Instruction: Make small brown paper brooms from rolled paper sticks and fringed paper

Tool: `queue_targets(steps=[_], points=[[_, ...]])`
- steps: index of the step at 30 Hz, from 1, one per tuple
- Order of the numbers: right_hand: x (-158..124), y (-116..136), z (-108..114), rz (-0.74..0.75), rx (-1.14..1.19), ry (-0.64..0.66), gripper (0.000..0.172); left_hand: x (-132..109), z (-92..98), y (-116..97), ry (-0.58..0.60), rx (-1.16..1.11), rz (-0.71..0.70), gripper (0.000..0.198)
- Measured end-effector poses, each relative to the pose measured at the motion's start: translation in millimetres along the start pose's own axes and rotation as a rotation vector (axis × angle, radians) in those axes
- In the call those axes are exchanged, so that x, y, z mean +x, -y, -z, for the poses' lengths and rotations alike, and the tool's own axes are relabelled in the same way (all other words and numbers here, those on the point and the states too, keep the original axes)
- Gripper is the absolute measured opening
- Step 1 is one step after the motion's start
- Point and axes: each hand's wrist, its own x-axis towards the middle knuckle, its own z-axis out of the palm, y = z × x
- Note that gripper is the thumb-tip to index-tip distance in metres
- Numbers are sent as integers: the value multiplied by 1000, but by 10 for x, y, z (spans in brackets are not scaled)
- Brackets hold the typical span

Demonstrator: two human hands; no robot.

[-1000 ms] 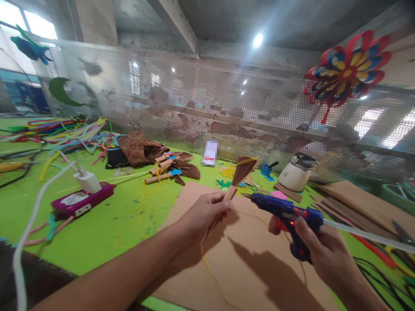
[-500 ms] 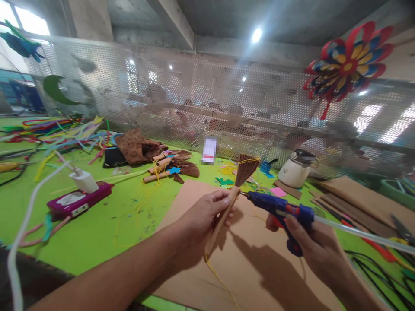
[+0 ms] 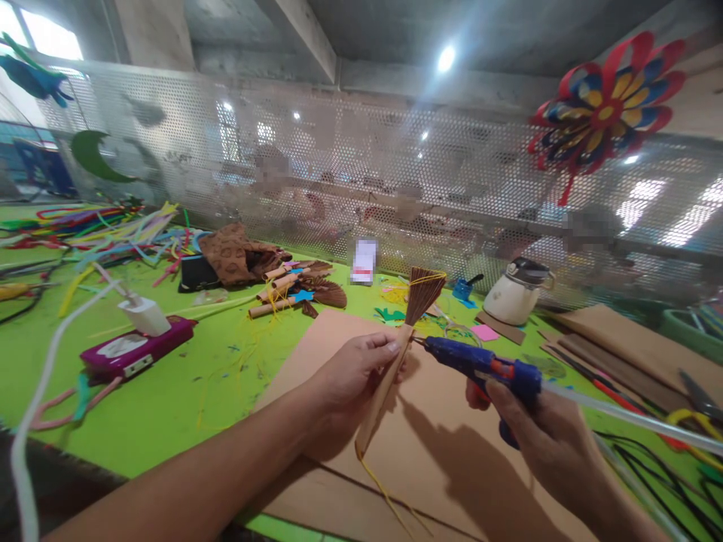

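Note:
My left hand [image 3: 361,373] is closed around the tan paper handle of a small paper broom [image 3: 385,391], held at a slant. Its pleated brown head fans out at the top with yellow string around it, and more yellow string hangs from the lower end. In my right hand [image 3: 523,421] is a blue hot glue gun [image 3: 483,365], its long clear glue stick [image 3: 633,410] reaching out behind. The nozzle touches or nearly touches the handle just below the pleats; which, I cannot tell. Beneath both hands lies a sheet of brown cardboard [image 3: 305,361].
Several similar brooms [image 3: 282,301] lie left of the cardboard. A purple power strip [image 3: 138,354] with a white plug is at the left. Behind stand a phone [image 3: 363,262] and a cream kettle [image 3: 514,290]. Scissors [image 3: 697,403] and black cords [image 3: 649,470] lie at the right.
The broom and glue gun have shifted slightly left together. The nozzle stays at the top of the handle, and both hands keep their hold.

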Motion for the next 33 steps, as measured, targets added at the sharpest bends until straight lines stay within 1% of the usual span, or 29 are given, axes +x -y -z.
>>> queue_targets(steps=[3, 6, 10, 14, 19, 22, 27, 33], points=[[-13, -25, -8, -7, -3, 9, 41, -18, -31, -37, 5, -31, 13, 18], [-12, -34, -9, 22, 0, -3, 40, -23, -47, -61, 4, -74, -1, 18], [10, -48, 0, 38, -8, -12, 39, -9, -12, -38, 34, -89, 28, 18], [13, -53, -3, 22, -20, -4, 40, 4, 10, -9, 59, -80, 35, 21], [-9, -24, -23, 15, -45, -31, 42, 7, -27, 6, -1, -105, 27, 13], [-11, -21, -37, 32, -75, -27, 42, 0, -62, -6, -32, -133, 24, 13], [-21, -28, -46, 80, -100, -17, 41, -6, -110, -43, -27, -164, -6, 18], [-46, 2, -53, 151, -147, -47, 42, 1, -76, -50, -32, -165, -9, 19]])
